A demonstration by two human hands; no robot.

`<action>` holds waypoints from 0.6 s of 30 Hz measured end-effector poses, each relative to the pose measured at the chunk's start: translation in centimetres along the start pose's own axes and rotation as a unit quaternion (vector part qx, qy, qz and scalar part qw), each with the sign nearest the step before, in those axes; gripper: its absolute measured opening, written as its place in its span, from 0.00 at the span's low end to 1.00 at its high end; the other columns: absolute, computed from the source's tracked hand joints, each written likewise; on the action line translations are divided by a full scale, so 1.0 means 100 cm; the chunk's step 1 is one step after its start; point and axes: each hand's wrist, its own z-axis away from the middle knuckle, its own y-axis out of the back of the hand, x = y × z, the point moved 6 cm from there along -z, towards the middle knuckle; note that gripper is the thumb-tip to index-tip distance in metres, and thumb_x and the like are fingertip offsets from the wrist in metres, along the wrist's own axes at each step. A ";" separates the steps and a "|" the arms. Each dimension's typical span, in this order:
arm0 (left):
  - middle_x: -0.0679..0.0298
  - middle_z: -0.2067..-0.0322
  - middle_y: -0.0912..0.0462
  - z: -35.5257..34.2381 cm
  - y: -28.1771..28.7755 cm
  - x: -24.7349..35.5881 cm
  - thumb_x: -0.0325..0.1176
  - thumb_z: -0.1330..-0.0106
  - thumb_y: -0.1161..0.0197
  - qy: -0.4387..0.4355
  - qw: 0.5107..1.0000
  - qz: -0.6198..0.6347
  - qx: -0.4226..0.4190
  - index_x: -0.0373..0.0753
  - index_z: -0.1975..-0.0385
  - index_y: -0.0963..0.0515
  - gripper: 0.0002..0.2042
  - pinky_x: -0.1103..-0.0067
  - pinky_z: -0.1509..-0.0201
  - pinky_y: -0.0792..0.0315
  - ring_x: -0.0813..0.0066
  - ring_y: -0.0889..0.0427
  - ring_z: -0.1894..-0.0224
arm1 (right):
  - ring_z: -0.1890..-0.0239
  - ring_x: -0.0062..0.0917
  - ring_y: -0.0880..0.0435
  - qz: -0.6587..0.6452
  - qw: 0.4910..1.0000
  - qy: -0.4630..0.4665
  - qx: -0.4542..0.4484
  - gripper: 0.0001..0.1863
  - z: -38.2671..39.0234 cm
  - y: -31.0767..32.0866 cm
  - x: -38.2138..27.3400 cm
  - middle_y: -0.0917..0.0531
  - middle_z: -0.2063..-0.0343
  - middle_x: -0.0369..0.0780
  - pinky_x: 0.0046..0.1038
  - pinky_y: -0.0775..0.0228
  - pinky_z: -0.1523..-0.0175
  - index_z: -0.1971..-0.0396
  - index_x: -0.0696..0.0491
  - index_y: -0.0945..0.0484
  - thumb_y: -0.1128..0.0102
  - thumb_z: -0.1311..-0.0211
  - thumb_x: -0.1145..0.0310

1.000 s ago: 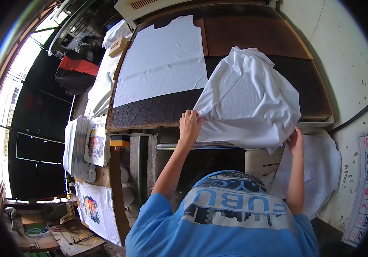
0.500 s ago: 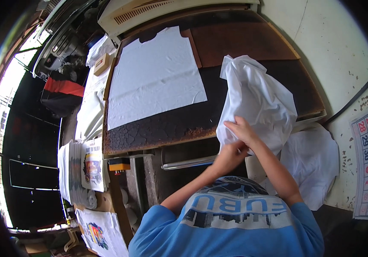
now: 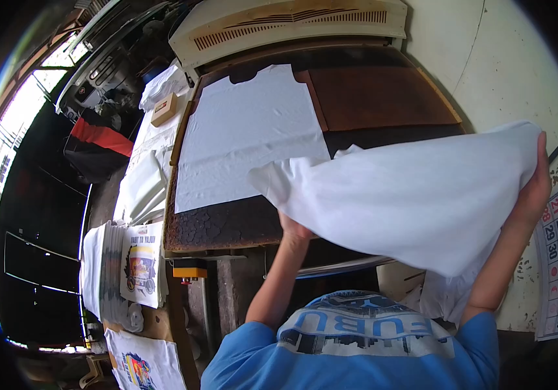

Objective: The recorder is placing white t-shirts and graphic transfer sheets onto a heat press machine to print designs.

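Note:
A white cloth (image 3: 396, 195), probably a shirt piece, stretches wide in the air between my hands over the front right of the dark table (image 3: 207, 231). At its left lower edge, my left hand (image 3: 294, 226) grips it, with the fingers mostly covered by fabric. My right hand (image 3: 538, 182) is raised on the far right and holds the other end, its fingers partly behind the cloth. To the left, a white shirt piece (image 3: 253, 136) with a cut-out neckline lies flat on the table, with a few creases.
A brown sheet (image 3: 383, 97) covers the table's back right, before a cream slotted machine housing (image 3: 292, 29). Printed white shirts (image 3: 142, 263) are stacked at the left. A yellow-and-black box (image 3: 188, 270) hangs under the front edge. A wall with a calendar (image 3: 557, 260) stands at the right.
My hands were close together on the bunched cloth. They have moved far apart, the right one up and outward, the left one leftward, and the cloth is now spread between them.

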 end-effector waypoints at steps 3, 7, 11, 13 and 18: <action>0.60 0.57 0.27 -0.016 -0.007 0.053 0.46 0.38 0.55 0.004 0.994 -0.104 0.039 0.39 0.52 0.35 0.20 0.66 0.48 0.34 0.63 0.29 0.52 | 0.51 0.23 0.31 0.024 0.998 0.017 -0.050 0.21 -0.035 0.009 0.000 0.28 0.55 0.41 0.23 0.43 0.45 0.53 0.59 0.31 0.55 0.40 0.60; 0.60 0.58 0.27 -0.045 -0.098 0.103 0.39 0.38 0.53 -0.068 0.974 -0.187 -0.111 0.39 0.53 0.34 0.16 0.70 0.54 0.30 0.67 0.26 0.57 | 0.47 0.26 0.34 0.011 0.996 0.074 -0.056 0.21 -0.081 0.007 -0.031 0.31 0.51 0.41 0.25 0.48 0.42 0.51 0.58 0.34 0.54 0.41 0.61; 0.61 0.61 0.25 0.011 -0.207 0.122 0.40 0.38 0.54 -0.251 0.931 -0.155 -0.214 0.35 0.54 0.34 0.17 0.74 0.54 0.30 0.66 0.24 0.60 | 0.44 0.26 0.38 -0.062 0.995 0.074 -0.039 0.22 -0.095 -0.006 -0.042 0.34 0.48 0.40 0.27 0.51 0.39 0.46 0.56 0.40 0.57 0.39 0.63; 0.61 0.62 0.24 0.035 -0.237 0.140 0.40 0.38 0.53 -0.279 0.908 -0.228 -0.214 0.35 0.55 0.33 0.17 0.74 0.55 0.30 0.67 0.24 0.61 | 0.45 0.25 0.36 -0.083 0.995 0.057 -0.010 0.22 -0.083 -0.025 -0.052 0.33 0.49 0.39 0.27 0.48 0.40 0.45 0.54 0.41 0.60 0.37 0.64; 0.61 0.64 0.23 0.020 -0.251 0.173 0.41 0.38 0.52 -0.279 0.864 -0.364 -0.207 0.36 0.57 0.32 0.17 0.74 0.58 0.29 0.67 0.23 0.62 | 0.46 0.24 0.34 0.006 0.994 0.111 -0.018 0.20 -0.128 -0.016 -0.052 0.31 0.49 0.40 0.24 0.46 0.41 0.46 0.54 0.37 0.61 0.37 0.63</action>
